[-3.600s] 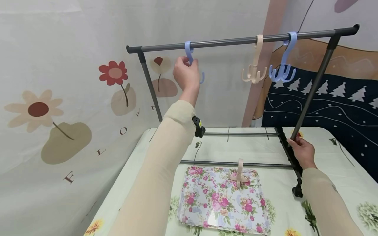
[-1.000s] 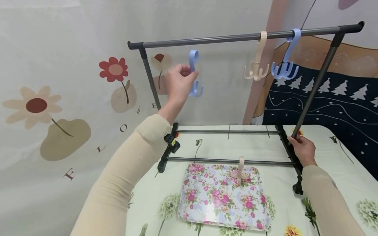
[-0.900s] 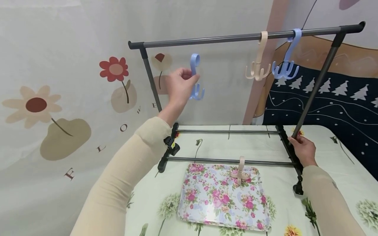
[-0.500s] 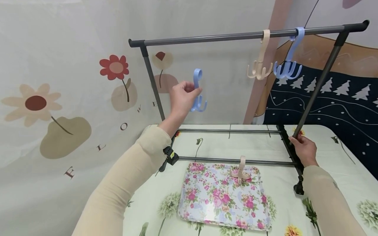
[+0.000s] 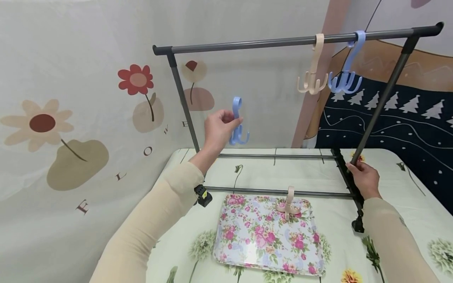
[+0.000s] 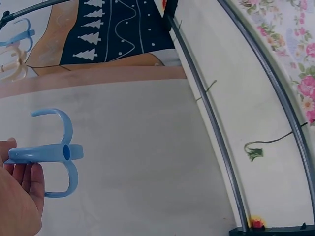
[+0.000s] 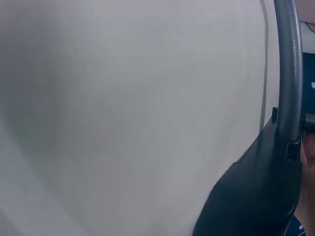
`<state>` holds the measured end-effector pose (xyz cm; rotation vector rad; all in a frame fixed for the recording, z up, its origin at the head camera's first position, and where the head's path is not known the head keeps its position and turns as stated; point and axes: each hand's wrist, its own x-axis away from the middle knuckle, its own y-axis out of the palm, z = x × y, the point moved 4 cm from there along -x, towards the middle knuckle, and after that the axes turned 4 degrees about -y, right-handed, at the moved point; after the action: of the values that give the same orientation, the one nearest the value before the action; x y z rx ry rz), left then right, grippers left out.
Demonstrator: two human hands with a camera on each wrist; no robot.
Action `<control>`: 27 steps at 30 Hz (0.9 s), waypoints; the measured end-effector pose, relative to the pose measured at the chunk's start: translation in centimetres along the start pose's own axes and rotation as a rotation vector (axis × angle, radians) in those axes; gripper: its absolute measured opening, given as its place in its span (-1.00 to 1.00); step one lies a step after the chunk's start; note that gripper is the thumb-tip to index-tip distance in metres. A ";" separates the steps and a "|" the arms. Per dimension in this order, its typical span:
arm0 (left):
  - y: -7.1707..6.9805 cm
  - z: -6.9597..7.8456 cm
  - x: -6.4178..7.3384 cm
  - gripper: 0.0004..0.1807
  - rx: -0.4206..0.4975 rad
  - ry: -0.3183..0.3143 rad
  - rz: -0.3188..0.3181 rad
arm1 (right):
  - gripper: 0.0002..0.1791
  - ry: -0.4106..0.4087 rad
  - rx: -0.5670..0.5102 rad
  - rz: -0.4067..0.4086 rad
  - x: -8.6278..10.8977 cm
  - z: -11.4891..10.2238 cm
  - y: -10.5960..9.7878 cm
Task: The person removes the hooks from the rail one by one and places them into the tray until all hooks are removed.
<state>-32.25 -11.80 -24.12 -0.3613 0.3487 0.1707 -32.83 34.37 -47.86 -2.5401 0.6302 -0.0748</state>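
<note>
A table with rounded far corners, in a whitish flower-printed cover [image 5: 297, 177], carried the things. On it lay a flat, glossy, white rectangular piece with pink roses [image 5: 260, 237]. Beyond and to the right of that piece stood the base of a dark grey tubular rack [image 5: 346, 180].

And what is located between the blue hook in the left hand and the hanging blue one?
In the head view, a beige hook, hanging from the top bar.

One blue hook [image 5: 235, 111] is coming down from the top bar [image 5: 247, 45].
Earlier it was up at this bar; now the left hand [image 5: 218, 127] is lowering it, and it is being held apart, well below.
</note>
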 end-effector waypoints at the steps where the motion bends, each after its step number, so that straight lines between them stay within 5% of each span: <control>1: 0.0 -0.2 0.1 -0.80 0.000 0.002 -0.006 | -0.36 -0.002 0.001 0.000 0.0 0.0 0.0; 27: 1.8 -6.5 3.9 -0.85 -0.099 -0.041 -0.185 | -0.34 -0.016 0.015 -0.010 -0.2 0.2 0.0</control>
<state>-31.02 -12.15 -31.77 -0.4849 0.2652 0.0138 -32.92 34.55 -47.97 -2.5266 0.6087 -0.0619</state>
